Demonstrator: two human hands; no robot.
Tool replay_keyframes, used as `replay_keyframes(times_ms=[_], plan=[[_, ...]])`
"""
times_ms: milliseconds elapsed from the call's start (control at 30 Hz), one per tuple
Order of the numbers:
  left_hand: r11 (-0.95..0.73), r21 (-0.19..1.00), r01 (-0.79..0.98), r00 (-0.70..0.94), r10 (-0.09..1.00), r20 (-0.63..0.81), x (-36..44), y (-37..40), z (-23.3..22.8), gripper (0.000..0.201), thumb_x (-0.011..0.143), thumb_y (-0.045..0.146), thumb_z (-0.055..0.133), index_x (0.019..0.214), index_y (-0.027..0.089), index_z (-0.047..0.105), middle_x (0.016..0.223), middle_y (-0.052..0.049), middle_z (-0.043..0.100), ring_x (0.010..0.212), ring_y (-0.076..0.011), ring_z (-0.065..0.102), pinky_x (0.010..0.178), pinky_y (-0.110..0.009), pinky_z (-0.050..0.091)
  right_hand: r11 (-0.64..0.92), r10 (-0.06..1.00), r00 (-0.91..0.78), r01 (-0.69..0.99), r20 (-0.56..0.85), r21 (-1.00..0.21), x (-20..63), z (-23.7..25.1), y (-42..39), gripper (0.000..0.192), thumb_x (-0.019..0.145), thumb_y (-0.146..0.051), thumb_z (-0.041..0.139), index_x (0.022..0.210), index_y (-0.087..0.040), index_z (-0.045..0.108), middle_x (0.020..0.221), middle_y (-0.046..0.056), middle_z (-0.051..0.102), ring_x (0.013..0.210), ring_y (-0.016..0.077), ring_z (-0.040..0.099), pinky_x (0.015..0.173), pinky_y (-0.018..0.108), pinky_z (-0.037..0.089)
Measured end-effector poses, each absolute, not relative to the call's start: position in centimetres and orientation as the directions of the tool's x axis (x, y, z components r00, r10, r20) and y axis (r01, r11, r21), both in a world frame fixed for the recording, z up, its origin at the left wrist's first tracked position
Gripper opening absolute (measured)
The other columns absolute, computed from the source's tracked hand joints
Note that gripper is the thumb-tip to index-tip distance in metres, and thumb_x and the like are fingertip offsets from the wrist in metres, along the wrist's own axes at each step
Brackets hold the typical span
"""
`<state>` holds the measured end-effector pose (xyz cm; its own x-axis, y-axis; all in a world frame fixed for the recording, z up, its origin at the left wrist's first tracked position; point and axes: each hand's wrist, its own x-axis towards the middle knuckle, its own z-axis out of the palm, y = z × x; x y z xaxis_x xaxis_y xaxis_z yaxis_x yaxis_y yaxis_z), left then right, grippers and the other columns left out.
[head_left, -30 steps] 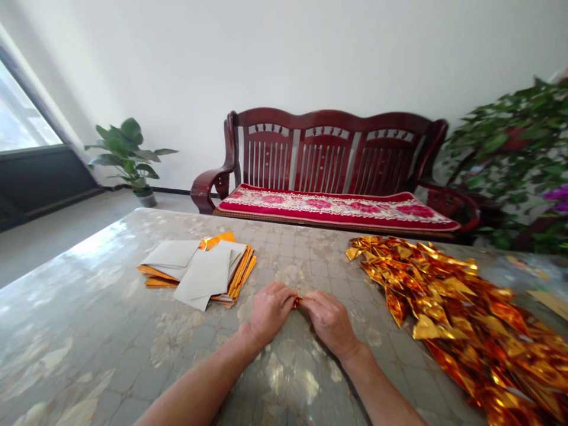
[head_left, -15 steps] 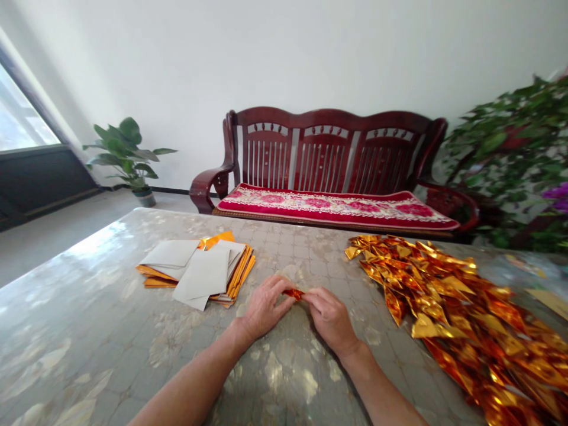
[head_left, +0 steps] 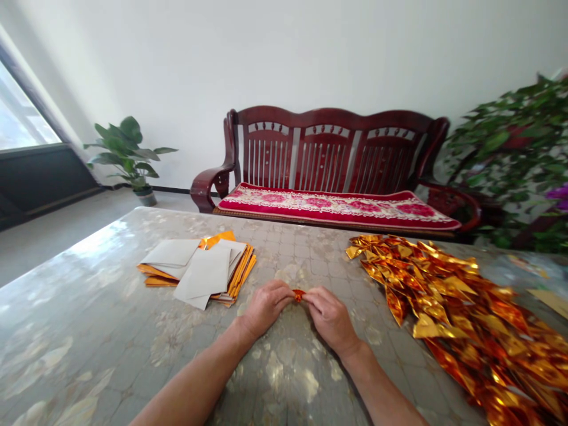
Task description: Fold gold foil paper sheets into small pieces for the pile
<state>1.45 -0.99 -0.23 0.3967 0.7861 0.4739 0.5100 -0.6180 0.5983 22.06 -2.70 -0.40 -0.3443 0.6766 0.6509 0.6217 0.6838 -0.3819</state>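
Note:
Between my two hands is a small piece of folded orange-red foil paper [head_left: 299, 294], pinched at both ends just above the tabletop. My left hand [head_left: 267, 306] is closed on its left end, fingers and thumb pressed together. On the right end, my right hand [head_left: 329, 316] grips with thumb and forefinger. Most of the foil is hidden by the fingertips. Left of my hands lies a stack of paper sheets [head_left: 208, 270], pale grey on top with orange edges. A large heap of folded gold foil pieces [head_left: 448, 302] spreads over the table's right side.
The table [head_left: 115, 307] has a glossy floral cover. Behind it stands a dark red wooden bench [head_left: 328, 154] with a red patterned cushion [head_left: 341, 207]. A clear plastic bag [head_left: 528, 269] lies at the right. Potted plants [head_left: 131, 151] stand beyond the table.
My left fingers have closed tighter on the foil's left end, and less of the foil shows to the left. The right hand keeps its grip almost unmoved.

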Motion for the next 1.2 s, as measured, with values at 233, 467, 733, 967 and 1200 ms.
replay_keyframes(times_ms=[233,467,733,967,1200], plan=[[-0.598,0.599,0.533,0.408,0.802,0.437,1.6,-1.2,-0.5,0.023,0.099,0.031,0.051,0.108,0.027,0.072,0.097,-0.002,0.072,0.091,-0.0138,0.066,0.085,-0.023,0.051,0.682,0.676,-0.354,0.633,0.647,-0.366,21.7,0.0,-2.9,0.024,0.097,-0.015,0.048,0.104,-0.021,0.07,0.093,0.006,0.07,0.087,0.017,0.067,0.078,0.029,0.055],[-0.589,0.621,0.517,0.411,0.807,0.423,1.9,-1.1,-0.5,0.021,0.099,0.027,0.052,0.097,0.026,0.073,0.093,0.0,0.073,0.09,-0.0127,0.066,0.085,-0.022,0.05,0.68,0.694,-0.37,0.619,0.618,-0.393,21.5,0.2,-3.0,0.021,0.096,-0.016,0.051,0.098,-0.022,0.071,0.09,0.005,0.068,0.084,0.0167,0.065,0.075,0.027,0.054],[-0.538,0.669,0.512,0.357,0.842,0.404,2.2,-1.5,-0.2,0.014,0.094,0.019,0.058,0.093,0.025,0.07,0.09,0.002,0.072,0.086,-0.0116,0.066,0.082,-0.021,0.049,0.689,0.691,-0.349,0.584,0.633,-0.43,21.6,0.1,-3.1,0.022,0.096,-0.015,0.051,0.099,-0.022,0.071,0.091,0.005,0.069,0.084,0.0163,0.066,0.075,0.027,0.054],[-0.364,0.77,0.524,0.216,0.931,0.294,2.8,-1.8,0.0,0.02,0.087,0.014,0.064,0.103,0.026,0.067,0.094,0.003,0.076,0.087,-0.0132,0.069,0.081,-0.022,0.051,0.693,0.666,-0.318,0.598,0.674,-0.403,21.6,0.1,-3.0,0.024,0.094,-0.012,0.049,0.098,-0.022,0.071,0.09,0.005,0.071,0.083,0.0162,0.068,0.075,0.028,0.056],[-0.255,0.846,0.469,0.152,0.967,0.206,3.2,-1.5,-0.1,0.013,0.084,0.018,0.066,0.09,0.026,0.075,0.085,0.004,0.077,0.078,-0.0146,0.07,0.073,-0.022,0.05,0.611,0.73,-0.229,0.64,0.644,-0.466,21.3,-0.4,-3.0,0.015,0.092,-0.018,0.053,0.099,-0.023,0.065,0.087,0.003,0.073,0.08,0.0175,0.07,0.073,0.028,0.056]])
